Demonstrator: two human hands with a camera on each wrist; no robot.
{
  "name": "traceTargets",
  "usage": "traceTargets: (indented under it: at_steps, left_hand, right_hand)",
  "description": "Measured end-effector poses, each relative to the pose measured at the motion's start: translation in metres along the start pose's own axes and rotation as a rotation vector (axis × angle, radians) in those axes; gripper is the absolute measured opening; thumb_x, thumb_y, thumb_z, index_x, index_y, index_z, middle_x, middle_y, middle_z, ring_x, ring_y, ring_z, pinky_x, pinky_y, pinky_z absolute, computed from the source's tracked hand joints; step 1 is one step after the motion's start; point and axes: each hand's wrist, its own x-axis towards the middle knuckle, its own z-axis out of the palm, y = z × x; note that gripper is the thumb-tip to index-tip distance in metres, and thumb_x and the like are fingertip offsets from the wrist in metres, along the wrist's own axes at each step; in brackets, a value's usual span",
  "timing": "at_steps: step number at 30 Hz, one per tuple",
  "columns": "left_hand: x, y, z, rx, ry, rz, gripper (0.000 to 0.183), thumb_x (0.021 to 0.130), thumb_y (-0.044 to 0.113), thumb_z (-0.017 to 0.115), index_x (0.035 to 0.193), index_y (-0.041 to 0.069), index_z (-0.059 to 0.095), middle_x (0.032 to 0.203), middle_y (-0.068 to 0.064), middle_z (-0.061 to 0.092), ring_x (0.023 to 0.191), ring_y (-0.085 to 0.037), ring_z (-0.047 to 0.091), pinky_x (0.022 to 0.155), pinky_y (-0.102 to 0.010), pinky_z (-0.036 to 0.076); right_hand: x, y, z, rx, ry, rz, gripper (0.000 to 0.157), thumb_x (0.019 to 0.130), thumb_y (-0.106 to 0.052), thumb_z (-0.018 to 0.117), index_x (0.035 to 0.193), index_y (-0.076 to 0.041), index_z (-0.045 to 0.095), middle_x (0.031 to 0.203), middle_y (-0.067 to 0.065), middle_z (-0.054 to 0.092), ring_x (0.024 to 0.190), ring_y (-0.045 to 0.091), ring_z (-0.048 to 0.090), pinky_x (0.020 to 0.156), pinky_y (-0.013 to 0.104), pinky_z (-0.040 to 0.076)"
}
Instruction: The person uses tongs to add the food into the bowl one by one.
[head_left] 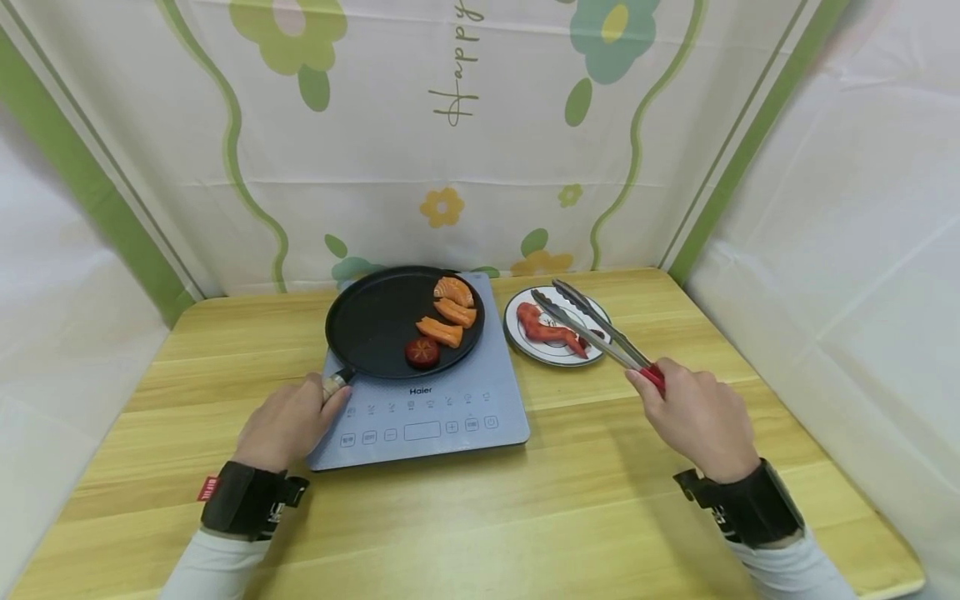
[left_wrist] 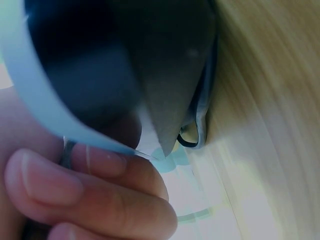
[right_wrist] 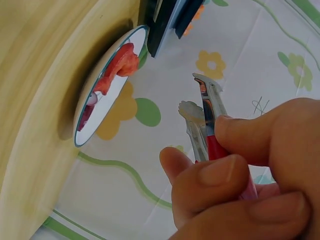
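My left hand (head_left: 281,423) grips the handle (head_left: 337,382) of a black frying pan (head_left: 367,321). In the pan lie several orange salmon-like pieces (head_left: 440,332) and a dark red tomato slice (head_left: 422,352), all toward its right side. My right hand (head_left: 699,417) holds metal tongs (head_left: 592,325) by their red grips, tips apart. In the head view the tongs overlap a white plate (head_left: 558,357); the right wrist view shows the tips raised off it, with nothing between them. On the plate lies a red chicken-wing-like piece (right_wrist: 119,67) beside a small dark purple-and-white piece (right_wrist: 87,111).
The pan sits on a grey Haier induction cooker (head_left: 480,392) with touch controls along its front. Both cooker and plate stand on a wooden table (head_left: 480,525). A flowered white cloth (head_left: 360,150) hangs close behind, with white sheets at both sides.
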Motion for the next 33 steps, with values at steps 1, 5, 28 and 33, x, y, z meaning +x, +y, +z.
traceTargets:
  at_steps: [1,5,28,33]
  left_hand:
    - [0.000,0.000,0.000,0.001,0.001,0.001,0.049,0.099,0.051,0.041,0.095,0.003,0.045,0.069,-0.007,0.041,0.060,-0.020,0.045,0.051,-0.033,0.032]
    - [0.000,0.000,0.000,0.003,0.004,0.004,0.048,0.099,0.050,0.041,0.093,0.003,0.045,0.069,-0.006,0.041,0.059,-0.020,0.044,0.051,-0.033,0.032]
    - [0.001,-0.001,0.001,0.003,0.018,0.021,0.049,0.099,0.051,0.040,0.095,0.003,0.046,0.069,-0.006,0.041,0.059,-0.019,0.044,0.051,-0.033,0.032]
    - [0.000,-0.002,0.001,0.000,0.016,0.018,0.049,0.099,0.051,0.040,0.095,0.003,0.045,0.069,-0.006,0.041,0.059,-0.019,0.044,0.051,-0.032,0.032]
  right_hand:
    - [-0.001,0.001,0.000,0.001,-0.001,0.003,0.047,0.097,-0.055,0.044,0.071,-0.016,0.039,0.057,-0.004,0.026,0.044,0.015,0.027,0.041,0.032,0.019]
    - [-0.003,0.004,0.001,0.003,-0.001,0.005,0.047,0.097,-0.055,0.042,0.071,-0.016,0.040,0.057,-0.004,0.026,0.044,0.014,0.026,0.041,0.032,0.018]
    - [-0.011,0.017,0.014,0.003,-0.014,0.045,0.045,0.097,-0.054,0.044,0.073,-0.016,0.043,0.056,-0.004,0.026,0.045,0.014,0.027,0.041,0.032,0.019]
    - [-0.012,0.022,0.017,-0.016,-0.007,0.043,0.046,0.097,-0.055,0.043,0.072,-0.016,0.042,0.057,-0.004,0.025,0.045,0.014,0.026,0.041,0.032,0.018]
